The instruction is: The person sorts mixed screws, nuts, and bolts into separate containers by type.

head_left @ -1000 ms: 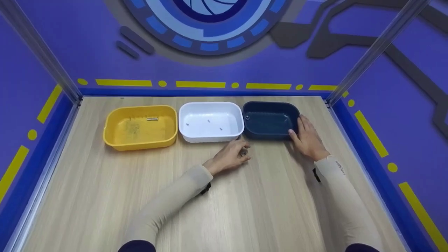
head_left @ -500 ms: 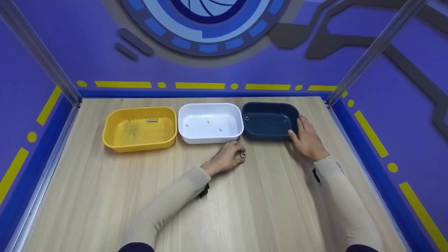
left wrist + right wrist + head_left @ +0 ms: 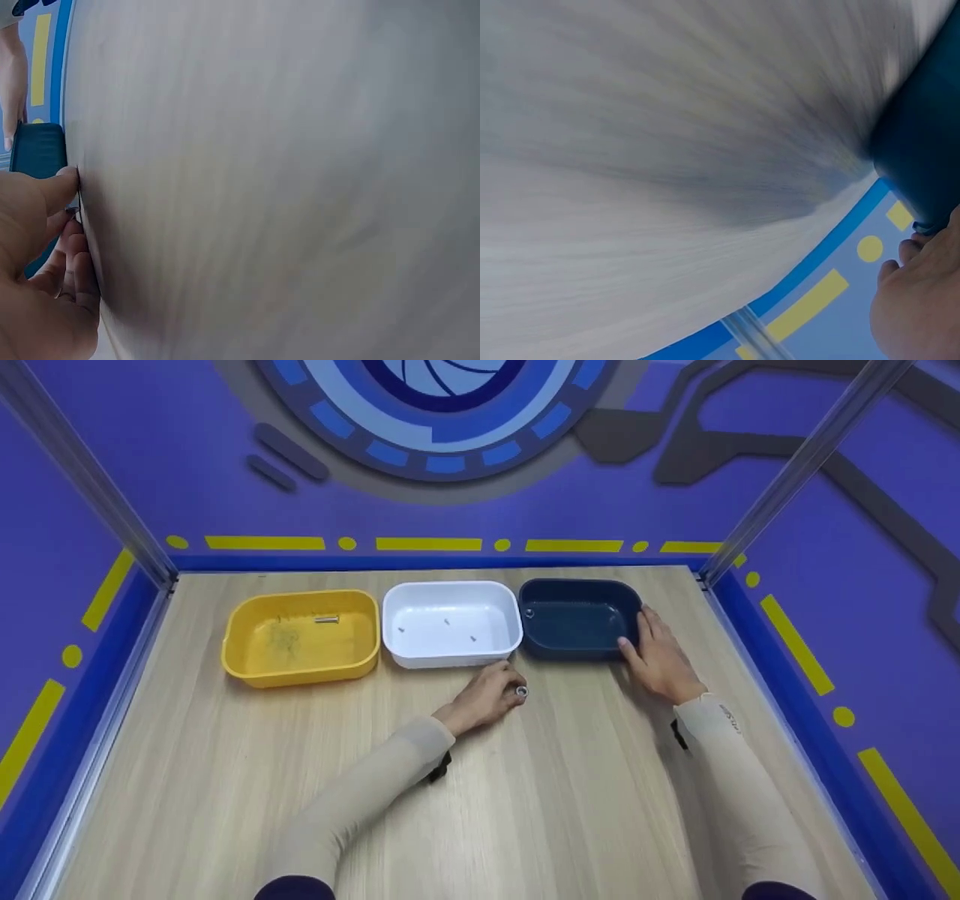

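My left hand (image 3: 484, 701) pinches a small metal nut (image 3: 521, 691) between thumb and fingers, low over the table just in front of the white bin (image 3: 452, 661). In the left wrist view the thumb and fingertips of that left hand (image 3: 37, 255) come together close to the tabletop. My right hand (image 3: 660, 660) grips the right front corner of the dark blue bin (image 3: 577, 654), thumb at the front rim and fingers along the side. Another small nut (image 3: 529, 613) lies inside that bin at its left end. In the right wrist view the right hand (image 3: 922, 292) is partly cut off.
To the left, a yellow bin (image 3: 300, 679) holds a metal bolt (image 3: 327, 619). Several tiny screws (image 3: 473, 638) lie scattered in the white bin. The three bins stand in a row towards the back of the wooden table (image 3: 525, 810), with blue panels (image 3: 450, 521) around it.
The left hand has drawn slightly left and its fingers have closed in on the nut, which now shows at the fingertips. The right hand stays at the dark blue bin.
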Tool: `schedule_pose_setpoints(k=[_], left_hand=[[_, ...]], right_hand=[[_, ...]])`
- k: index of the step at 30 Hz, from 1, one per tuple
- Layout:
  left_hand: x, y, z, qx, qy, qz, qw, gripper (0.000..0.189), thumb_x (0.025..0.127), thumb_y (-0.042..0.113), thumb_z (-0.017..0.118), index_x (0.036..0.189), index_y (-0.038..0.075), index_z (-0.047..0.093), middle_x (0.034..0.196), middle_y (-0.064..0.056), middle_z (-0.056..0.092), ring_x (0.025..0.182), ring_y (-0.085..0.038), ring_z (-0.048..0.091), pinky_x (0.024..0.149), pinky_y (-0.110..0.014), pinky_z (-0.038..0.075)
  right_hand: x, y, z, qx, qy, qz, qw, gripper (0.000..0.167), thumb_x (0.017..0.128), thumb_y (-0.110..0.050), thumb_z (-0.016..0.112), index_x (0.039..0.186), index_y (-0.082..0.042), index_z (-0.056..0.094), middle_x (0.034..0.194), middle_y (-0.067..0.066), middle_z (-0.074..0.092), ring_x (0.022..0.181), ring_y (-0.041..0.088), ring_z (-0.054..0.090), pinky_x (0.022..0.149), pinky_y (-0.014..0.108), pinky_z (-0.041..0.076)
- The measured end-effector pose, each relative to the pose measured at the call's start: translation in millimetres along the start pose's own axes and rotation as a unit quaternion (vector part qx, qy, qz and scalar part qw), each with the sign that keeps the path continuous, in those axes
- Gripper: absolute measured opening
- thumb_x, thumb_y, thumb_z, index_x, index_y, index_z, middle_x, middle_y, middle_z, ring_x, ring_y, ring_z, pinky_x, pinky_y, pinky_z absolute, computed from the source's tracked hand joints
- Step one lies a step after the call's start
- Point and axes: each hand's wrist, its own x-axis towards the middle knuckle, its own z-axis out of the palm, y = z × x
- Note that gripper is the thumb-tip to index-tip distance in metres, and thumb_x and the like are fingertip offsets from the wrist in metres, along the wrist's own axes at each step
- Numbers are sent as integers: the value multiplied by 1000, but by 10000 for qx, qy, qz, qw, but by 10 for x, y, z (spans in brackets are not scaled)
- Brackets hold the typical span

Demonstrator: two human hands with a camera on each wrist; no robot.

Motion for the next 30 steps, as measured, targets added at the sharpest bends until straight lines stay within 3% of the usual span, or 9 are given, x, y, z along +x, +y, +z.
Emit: schedule_pose_setpoints(k=[6, 16, 20, 30], left_hand=[[28, 25, -33, 195, -97, -68, 9997, 18, 100, 15, 75, 114, 4, 78, 114, -9, 71, 112, -26, 67, 105, -38, 54], [59, 159, -118, 92, -309, 23, 9995, 18, 104, 16, 72, 118, 6, 77, 115, -7, 74, 111, -21, 68, 102, -33, 57], [119, 266, -189, 19, -260, 170, 9995, 21, 105, 18, 70, 119, 5, 76, 114, -8, 73, 108, -21, 70, 98, -32, 58], [347, 477, -498, 24, 101, 482, 9988, 24, 104, 19, 71, 120, 1, 74, 115, -12, 72, 107, -23, 67, 99, -37, 56]], right_hand=[[-6, -1, -13, -43, -41, 7, 10000, 86, 114, -55, 33, 166, 11, 14, 177, 29, 8, 164, 49, 8, 134, 63, 10], [-29, 11, -14, -4, 88, -81, 9999, 86, 113, -55, 36, 166, 10, 18, 177, 27, 10, 164, 48, 11, 134, 63, 12], [-36, 21, -27, -31, 168, -72, 9998, 86, 113, -56, 38, 165, 10, 21, 177, 27, 13, 164, 47, 14, 133, 62, 15], [-21, 17, -12, 96, 36, 116, 9999, 89, 111, -60, 38, 168, 5, 16, 179, 23, 8, 165, 45, 11, 133, 63, 14]])
